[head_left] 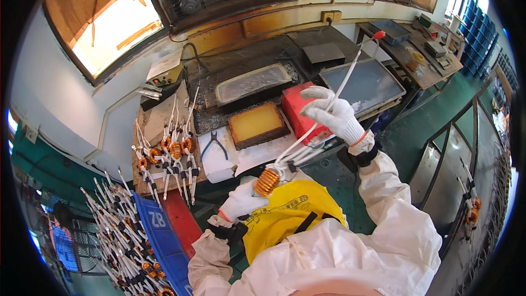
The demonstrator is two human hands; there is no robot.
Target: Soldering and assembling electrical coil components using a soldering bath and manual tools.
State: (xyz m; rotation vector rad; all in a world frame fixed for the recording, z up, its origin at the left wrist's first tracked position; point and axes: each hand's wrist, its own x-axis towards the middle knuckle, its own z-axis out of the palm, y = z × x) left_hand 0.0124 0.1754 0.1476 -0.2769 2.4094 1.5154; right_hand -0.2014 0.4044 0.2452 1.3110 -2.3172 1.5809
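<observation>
My left hand [244, 200], in a white glove, is closed around a coil [267, 182] of copper wire wound on a ring core, low in front of the yellow apron [290, 216]. Several white-sleeved leads run out from the coil. One long white lead [346, 79] rises up and right to a red tip. My gloved right hand [333, 114] pinches this lead partway along, with some fingers raised. A red box [298, 111] stands just behind the right hand. Part of the coil lies hidden behind the left glove.
A tray of yellowish material [257, 125], blue-handled pliers [214, 146] and a greyish bath [364, 87] are on the bench. More coils [176, 151] lie at the left. A blue crate [164, 241] beside me holds many coils; a metal rack [446, 170] stands right.
</observation>
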